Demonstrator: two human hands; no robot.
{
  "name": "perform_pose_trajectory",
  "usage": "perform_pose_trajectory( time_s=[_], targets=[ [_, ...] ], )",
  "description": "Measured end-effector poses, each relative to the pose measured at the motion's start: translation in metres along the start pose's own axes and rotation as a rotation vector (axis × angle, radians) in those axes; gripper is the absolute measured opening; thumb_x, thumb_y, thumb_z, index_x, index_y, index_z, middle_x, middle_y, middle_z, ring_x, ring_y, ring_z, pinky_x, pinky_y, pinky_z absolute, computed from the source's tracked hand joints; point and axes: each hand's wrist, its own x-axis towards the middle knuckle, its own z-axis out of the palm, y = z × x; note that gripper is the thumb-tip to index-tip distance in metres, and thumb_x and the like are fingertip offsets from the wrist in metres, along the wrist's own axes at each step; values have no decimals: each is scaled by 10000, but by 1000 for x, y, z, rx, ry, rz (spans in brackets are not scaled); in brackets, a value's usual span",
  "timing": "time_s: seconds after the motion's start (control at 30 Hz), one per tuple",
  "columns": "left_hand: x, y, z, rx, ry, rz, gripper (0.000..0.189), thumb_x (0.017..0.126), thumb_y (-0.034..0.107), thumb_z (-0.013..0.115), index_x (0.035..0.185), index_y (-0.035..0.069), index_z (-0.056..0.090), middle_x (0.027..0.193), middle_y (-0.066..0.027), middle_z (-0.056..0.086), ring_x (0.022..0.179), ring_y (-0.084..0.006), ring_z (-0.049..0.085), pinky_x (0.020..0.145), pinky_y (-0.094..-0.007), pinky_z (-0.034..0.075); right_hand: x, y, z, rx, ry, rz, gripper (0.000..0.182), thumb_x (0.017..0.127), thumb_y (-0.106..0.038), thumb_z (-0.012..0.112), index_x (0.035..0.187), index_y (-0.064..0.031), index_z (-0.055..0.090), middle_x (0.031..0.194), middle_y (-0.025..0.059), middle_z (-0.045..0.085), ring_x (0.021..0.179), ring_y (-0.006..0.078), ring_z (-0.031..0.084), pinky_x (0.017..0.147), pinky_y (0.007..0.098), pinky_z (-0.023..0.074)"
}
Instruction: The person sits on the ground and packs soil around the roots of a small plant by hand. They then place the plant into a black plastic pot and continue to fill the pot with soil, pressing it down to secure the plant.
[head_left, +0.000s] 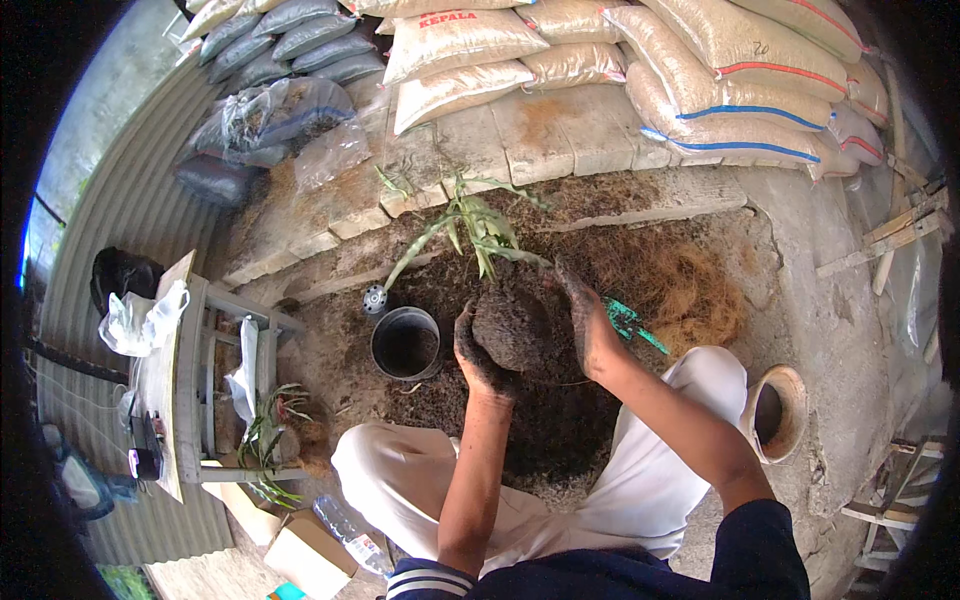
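Observation:
My left hand (480, 349), dark with soil, cups the near left side of a soil-covered root ball (510, 326). Long green leaves of a plant (480, 225) spread out just beyond it, away from me. On the right, my right hand (581, 311) is raised with its fingers near the top of the root ball; whether it touches is unclear. A round black plastic pot (406, 343) stands left of my left hand, soil inside it. A small dark pot with holes (374, 298) lies behind that. Loose dark soil (559, 435) covers the ground between my legs.
Brown fibre (697, 292) and a green hand trowel (634, 324) lie to the right. A clay pot (776, 412) is beside my right knee. Filled sacks (465, 45) are stacked beyond the concrete blocks (525, 139). Left are a wooden table (169, 390), a plastic bottle (352, 532) and a cardboard box (311, 555).

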Motion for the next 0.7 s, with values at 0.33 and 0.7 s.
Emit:
perform_pose_trajectory(
  time_s=[0.33,0.7],
  targets=[
    [8,-35,-38,524,61,275,466,956,319,403,1317,32,461,1276,-99,540,1147,-226,538,1010,-367,408,-13,24,1,251,47,110,363,934,-343,494,1137,-58,593,1054,58,651,912,193,641,831,344,524],
    [-5,-28,-30,731,85,340,496,943,340,444,1323,21,456,1275,-112,532,1163,-213,523,1011,-359,405,-25,12,7,250,-1,176,407,912,-390,542,1135,-55,601,1049,64,656,886,194,645,823,341,525]
  ],
)
